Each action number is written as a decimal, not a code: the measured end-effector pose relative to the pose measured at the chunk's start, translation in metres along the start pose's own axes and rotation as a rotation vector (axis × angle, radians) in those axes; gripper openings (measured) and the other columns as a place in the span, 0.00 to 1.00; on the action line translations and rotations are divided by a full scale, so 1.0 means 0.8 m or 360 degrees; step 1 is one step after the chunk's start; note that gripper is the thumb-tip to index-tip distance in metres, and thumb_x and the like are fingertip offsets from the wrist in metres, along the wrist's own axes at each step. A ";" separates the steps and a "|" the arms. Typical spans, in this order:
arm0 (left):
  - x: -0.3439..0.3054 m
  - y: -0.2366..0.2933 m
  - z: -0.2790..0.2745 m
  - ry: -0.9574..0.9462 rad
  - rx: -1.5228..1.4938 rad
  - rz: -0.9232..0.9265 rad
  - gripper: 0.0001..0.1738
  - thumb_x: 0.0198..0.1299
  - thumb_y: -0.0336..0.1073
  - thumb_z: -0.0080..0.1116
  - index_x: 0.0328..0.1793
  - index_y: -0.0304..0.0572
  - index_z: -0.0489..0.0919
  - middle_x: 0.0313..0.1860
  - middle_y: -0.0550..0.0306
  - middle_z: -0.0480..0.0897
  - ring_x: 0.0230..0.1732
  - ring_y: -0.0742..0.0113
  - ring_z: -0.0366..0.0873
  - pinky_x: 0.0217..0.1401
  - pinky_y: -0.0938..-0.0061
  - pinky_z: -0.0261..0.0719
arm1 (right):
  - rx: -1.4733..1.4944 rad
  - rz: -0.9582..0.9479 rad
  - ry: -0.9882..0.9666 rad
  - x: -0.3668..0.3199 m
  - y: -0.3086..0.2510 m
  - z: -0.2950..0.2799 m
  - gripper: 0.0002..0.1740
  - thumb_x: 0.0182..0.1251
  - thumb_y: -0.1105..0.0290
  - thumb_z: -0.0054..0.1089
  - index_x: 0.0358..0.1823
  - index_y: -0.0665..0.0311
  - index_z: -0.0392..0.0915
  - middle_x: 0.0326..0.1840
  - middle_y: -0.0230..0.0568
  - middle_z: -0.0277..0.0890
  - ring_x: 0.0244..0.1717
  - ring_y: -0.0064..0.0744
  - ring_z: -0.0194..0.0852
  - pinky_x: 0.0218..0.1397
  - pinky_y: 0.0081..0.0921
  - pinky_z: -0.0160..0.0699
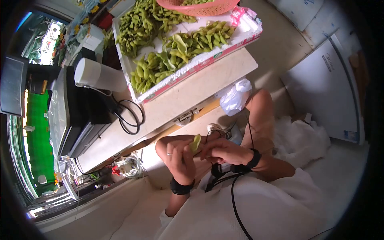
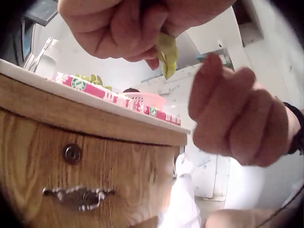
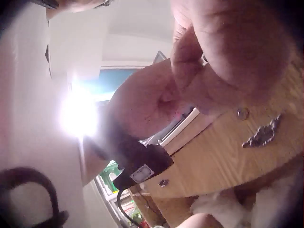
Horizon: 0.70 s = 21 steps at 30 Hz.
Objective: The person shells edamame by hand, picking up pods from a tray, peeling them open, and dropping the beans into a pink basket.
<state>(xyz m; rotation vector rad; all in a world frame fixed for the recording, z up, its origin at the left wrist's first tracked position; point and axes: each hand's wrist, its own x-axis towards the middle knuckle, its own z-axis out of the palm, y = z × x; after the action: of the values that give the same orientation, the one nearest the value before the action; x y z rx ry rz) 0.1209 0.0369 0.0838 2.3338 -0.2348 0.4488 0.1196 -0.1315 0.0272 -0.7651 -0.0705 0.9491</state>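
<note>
A green pod [image 1: 195, 143] is pinched by the left hand [image 1: 181, 161], which wears a ring and a black wrist band. Close beside it is the right hand [image 1: 229, 152], its fingers curled; whether it holds anything is hidden. In the left wrist view the pod [image 2: 167, 54] sticks out below the left hand's fingers [image 2: 123, 28], and the right hand [image 2: 237, 114] is a little apart from it with curled fingers. Above the hands, many pods [image 1: 148, 72] lie in a white foam tray [image 1: 188, 71] on the table.
A pink basket [image 1: 200, 9] stands at the tray's far edge. Left of the tray are a white cylinder [image 1: 98, 75] and black cables [image 1: 130, 116]. A white plastic bag [image 1: 235, 98] hangs at the table's edge, above a wooden drawer [image 2: 85, 166]. Black cords cross the lap.
</note>
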 end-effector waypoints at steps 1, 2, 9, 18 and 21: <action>0.016 0.006 -0.003 0.0061 0.0048 0.0056 0.07 0.62 0.25 0.47 0.36 0.32 0.77 0.32 0.49 0.77 0.33 0.57 0.74 0.38 0.70 0.70 | 0.0076 0.0002 0.0068 -0.005 -0.006 -0.004 0.10 0.66 0.73 0.44 0.42 0.65 0.76 0.23 0.26 0.64 0.20 0.11 0.53 0.20 0.11 0.50; 0.033 0.015 -0.003 0.0121 0.0095 0.0111 0.07 0.62 0.26 0.47 0.36 0.32 0.77 0.31 0.48 0.77 0.34 0.58 0.74 0.39 0.70 0.70 | 0.0154 0.0004 0.0136 -0.009 -0.011 -0.007 0.11 0.68 0.71 0.43 0.40 0.64 0.77 0.23 0.26 0.64 0.20 0.11 0.52 0.20 0.11 0.49; 0.184 0.087 0.050 0.0328 -0.0005 0.0411 0.02 0.60 0.25 0.53 0.35 0.32 0.76 0.30 0.48 0.74 0.29 0.53 0.71 0.33 0.68 0.69 | 0.0382 -0.0149 0.0335 -0.036 -0.027 -0.027 0.11 0.71 0.68 0.45 0.35 0.65 0.75 0.27 0.32 0.70 0.20 0.14 0.55 0.19 0.11 0.51; 0.282 0.090 0.129 0.0332 0.0254 0.0380 0.11 0.65 0.37 0.50 0.36 0.37 0.75 0.34 0.45 0.76 0.38 0.45 0.73 0.41 0.59 0.71 | 0.0156 -0.0298 0.0316 -0.077 -0.039 -0.047 0.13 0.73 0.64 0.44 0.33 0.62 0.74 0.22 0.23 0.63 0.20 0.10 0.52 0.20 0.10 0.51; 0.287 0.079 0.132 0.0241 0.0315 0.0314 0.11 0.67 0.38 0.45 0.38 0.37 0.72 0.34 0.43 0.76 0.38 0.43 0.74 0.41 0.57 0.71 | 0.0236 -0.0296 0.0336 -0.085 -0.040 -0.058 0.13 0.73 0.64 0.45 0.33 0.62 0.74 0.23 0.23 0.63 0.21 0.10 0.54 0.21 0.10 0.52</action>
<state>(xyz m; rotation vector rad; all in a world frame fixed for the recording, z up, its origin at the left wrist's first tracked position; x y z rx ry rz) 0.3406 -0.0907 0.1415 2.4646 -0.3642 0.7738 0.1186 -0.2199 0.0304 -0.7043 0.1105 0.6849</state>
